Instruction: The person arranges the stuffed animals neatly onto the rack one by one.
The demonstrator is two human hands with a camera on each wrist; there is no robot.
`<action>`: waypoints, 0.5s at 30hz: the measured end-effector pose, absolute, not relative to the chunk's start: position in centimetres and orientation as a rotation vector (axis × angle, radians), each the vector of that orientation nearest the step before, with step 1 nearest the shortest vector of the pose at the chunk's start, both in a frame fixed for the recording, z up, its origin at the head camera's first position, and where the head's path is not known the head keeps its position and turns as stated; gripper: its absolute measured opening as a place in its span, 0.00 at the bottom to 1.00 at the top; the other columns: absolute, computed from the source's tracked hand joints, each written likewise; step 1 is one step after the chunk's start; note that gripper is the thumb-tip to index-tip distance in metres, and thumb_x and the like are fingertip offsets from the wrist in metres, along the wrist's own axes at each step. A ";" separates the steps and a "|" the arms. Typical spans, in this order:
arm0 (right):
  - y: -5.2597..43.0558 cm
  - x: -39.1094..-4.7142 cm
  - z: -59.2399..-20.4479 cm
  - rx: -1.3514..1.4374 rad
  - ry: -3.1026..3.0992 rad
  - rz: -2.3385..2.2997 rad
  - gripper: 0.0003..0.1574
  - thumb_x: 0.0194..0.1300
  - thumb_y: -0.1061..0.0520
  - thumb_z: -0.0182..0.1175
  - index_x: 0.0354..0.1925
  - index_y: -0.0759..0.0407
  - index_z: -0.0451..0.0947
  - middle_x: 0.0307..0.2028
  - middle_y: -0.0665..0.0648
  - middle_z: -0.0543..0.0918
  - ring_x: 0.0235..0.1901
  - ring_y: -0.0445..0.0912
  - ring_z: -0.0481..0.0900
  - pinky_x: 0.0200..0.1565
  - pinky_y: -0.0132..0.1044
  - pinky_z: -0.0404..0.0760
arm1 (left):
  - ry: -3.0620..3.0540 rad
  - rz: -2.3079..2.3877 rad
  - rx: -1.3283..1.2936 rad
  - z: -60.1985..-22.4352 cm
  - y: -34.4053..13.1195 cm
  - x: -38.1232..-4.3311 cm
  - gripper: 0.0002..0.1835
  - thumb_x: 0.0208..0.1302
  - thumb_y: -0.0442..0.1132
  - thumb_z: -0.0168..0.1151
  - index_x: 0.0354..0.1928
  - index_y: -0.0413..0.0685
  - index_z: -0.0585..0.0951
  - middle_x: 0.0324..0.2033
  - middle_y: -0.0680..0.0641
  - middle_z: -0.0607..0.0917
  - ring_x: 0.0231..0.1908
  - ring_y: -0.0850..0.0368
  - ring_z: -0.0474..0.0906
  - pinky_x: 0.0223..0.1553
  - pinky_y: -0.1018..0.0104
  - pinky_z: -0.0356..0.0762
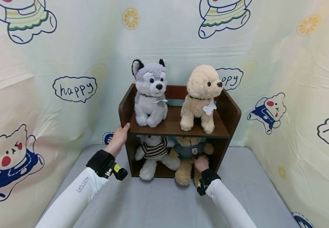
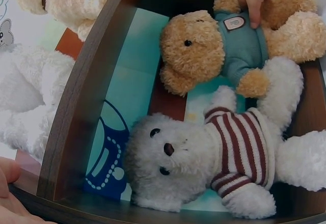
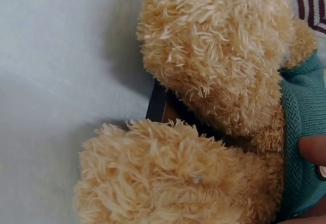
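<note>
A dark brown two-tier wooden shelf stands on the grey surface. My left hand grips the front edge of its left side panel; part of that hand shows in the left wrist view. In the lower compartment, a tan teddy bear in a teal sweater sits at the right. My right hand holds its lower body, with the thumb on the sweater; the other fingers are mostly hidden. Beside it sits a white plush dog in a striped sweater.
On the upper tier sit a grey husky plush at the left and a cream plush dog with a white tag at the right. Printed cloth hangs behind and on both sides. Grey covering extends in front of the shelf.
</note>
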State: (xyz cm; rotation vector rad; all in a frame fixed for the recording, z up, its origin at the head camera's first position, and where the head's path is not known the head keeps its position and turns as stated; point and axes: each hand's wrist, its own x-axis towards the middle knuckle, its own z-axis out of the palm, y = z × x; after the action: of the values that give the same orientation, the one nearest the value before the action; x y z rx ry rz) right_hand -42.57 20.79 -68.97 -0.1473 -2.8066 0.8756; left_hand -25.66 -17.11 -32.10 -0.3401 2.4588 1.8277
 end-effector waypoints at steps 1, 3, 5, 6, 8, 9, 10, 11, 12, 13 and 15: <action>20.7 -42.6 -69.0 -0.147 -2.813 0.886 0.57 0.57 0.25 0.44 0.47 0.82 0.68 0.44 0.78 0.67 0.42 0.71 0.67 0.42 0.60 0.68 | 2.455 1.830 -0.338 -32.1 -17.1 -25.7 0.35 0.72 0.54 0.30 0.70 0.40 0.39 0.69 0.37 0.45 0.67 0.41 0.42 0.64 0.42 0.44; 20.7 -42.3 -68.7 -0.149 -2.850 0.903 0.60 0.57 0.24 0.42 0.50 0.83 0.66 0.47 0.81 0.65 0.45 0.73 0.65 0.45 0.60 0.67 | 2.447 1.835 -0.330 -32.2 -17.1 -25.7 0.35 0.72 0.54 0.30 0.70 0.40 0.38 0.69 0.37 0.44 0.67 0.41 0.41 0.64 0.42 0.43; 20.6 -41.8 -68.0 -0.141 -2.854 0.905 0.59 0.58 0.26 0.44 0.50 0.83 0.65 0.48 0.81 0.64 0.45 0.73 0.64 0.46 0.59 0.67 | 2.439 1.842 -0.315 -32.2 -17.2 -25.7 0.34 0.72 0.54 0.30 0.70 0.41 0.38 0.69 0.38 0.42 0.68 0.42 0.40 0.64 0.42 0.42; 20.5 -41.5 -67.4 -0.155 -2.887 0.925 0.59 0.58 0.26 0.44 0.52 0.84 0.63 0.50 0.82 0.63 0.48 0.73 0.63 0.49 0.59 0.65 | 2.436 1.842 -0.310 -32.2 -17.2 -25.7 0.34 0.72 0.54 0.30 0.70 0.41 0.37 0.69 0.38 0.42 0.68 0.42 0.40 0.64 0.42 0.42; 20.3 -40.9 -66.4 -0.162 -2.904 0.929 0.59 0.59 0.26 0.44 0.52 0.84 0.64 0.50 0.82 0.63 0.48 0.73 0.63 0.50 0.59 0.65 | 2.436 1.840 -0.305 -32.2 -17.2 -25.7 0.35 0.72 0.54 0.30 0.70 0.41 0.37 0.69 0.38 0.41 0.68 0.42 0.39 0.64 0.43 0.42; 20.1 -40.6 -66.0 -0.166 -2.883 0.925 0.58 0.58 0.26 0.45 0.49 0.83 0.66 0.48 0.82 0.64 0.46 0.73 0.64 0.48 0.59 0.66 | 2.436 1.839 -0.301 -32.2 -17.3 -25.7 0.35 0.72 0.54 0.29 0.70 0.41 0.37 0.69 0.38 0.41 0.68 0.42 0.39 0.64 0.43 0.42; 19.9 -40.2 -65.5 -0.167 -2.871 0.932 0.61 0.56 0.22 0.41 0.46 0.83 0.69 0.46 0.81 0.65 0.45 0.73 0.65 0.46 0.59 0.67 | 2.437 1.838 -0.292 -32.2 -17.3 -25.7 0.35 0.72 0.54 0.29 0.70 0.41 0.36 0.69 0.37 0.41 0.68 0.42 0.39 0.64 0.43 0.41; 19.3 -38.8 -63.2 -0.184 -2.891 0.971 0.57 0.59 0.26 0.42 0.45 0.83 0.69 0.47 0.83 0.64 0.46 0.74 0.64 0.48 0.61 0.66 | 2.437 1.837 -0.289 -32.2 -17.3 -25.7 0.35 0.72 0.54 0.29 0.70 0.41 0.36 0.69 0.37 0.41 0.68 0.41 0.39 0.64 0.43 0.42; 18.8 -37.5 -61.2 -0.196 -2.903 1.003 0.54 0.60 0.28 0.44 0.43 0.83 0.70 0.47 0.83 0.64 0.46 0.74 0.64 0.48 0.61 0.66 | 2.437 1.837 -0.282 -32.2 -17.3 -25.7 0.35 0.72 0.54 0.29 0.70 0.41 0.36 0.69 0.37 0.40 0.68 0.41 0.38 0.64 0.42 0.41; 18.5 -37.0 -60.6 -0.178 -2.870 0.992 0.53 0.60 0.28 0.44 0.39 0.82 0.72 0.43 0.82 0.65 0.43 0.73 0.66 0.44 0.60 0.67 | 2.438 1.837 -0.277 -32.2 -17.4 -25.7 0.35 0.72 0.54 0.29 0.70 0.41 0.36 0.69 0.37 0.40 0.68 0.41 0.38 0.64 0.42 0.41; 18.3 -35.7 -59.2 -0.126 -2.841 0.996 0.49 0.61 0.29 0.44 0.33 0.78 0.75 0.42 0.81 0.66 0.42 0.71 0.66 0.44 0.58 0.67 | 2.442 1.835 -0.265 -32.3 -17.4 -25.7 0.35 0.72 0.54 0.29 0.70 0.42 0.36 0.69 0.37 0.41 0.68 0.41 0.39 0.64 0.42 0.41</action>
State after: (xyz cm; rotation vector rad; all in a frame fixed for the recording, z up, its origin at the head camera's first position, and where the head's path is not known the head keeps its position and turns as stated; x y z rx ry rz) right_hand -35.69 18.33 -59.16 -0.1258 -2.8414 0.9965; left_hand -25.71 -17.41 -32.27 -0.2653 2.4418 1.8346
